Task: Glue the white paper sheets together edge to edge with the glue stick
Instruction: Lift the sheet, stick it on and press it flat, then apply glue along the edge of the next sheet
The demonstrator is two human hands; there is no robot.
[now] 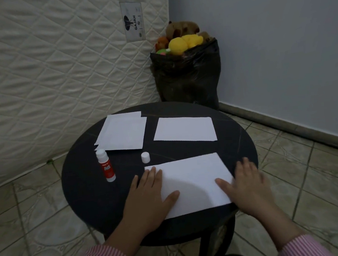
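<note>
A white paper sheet [191, 183] lies at the near side of the round black table [83, 188]. My left hand [149, 197] rests flat on its left edge, fingers spread. My right hand [248, 184] lies flat on its right edge. A red and white glue stick [106, 166] stands uncapped at the left, and its white cap [145, 157] stands apart beside it. A small stack of white sheets [122, 132] sits at the far left. One more single sheet [185, 129] lies at the far right.
A quilted mattress [47, 77] leans against the wall behind the table. A black bag [188, 77] full of plush toys stands in the corner. Tiled floor surrounds the table.
</note>
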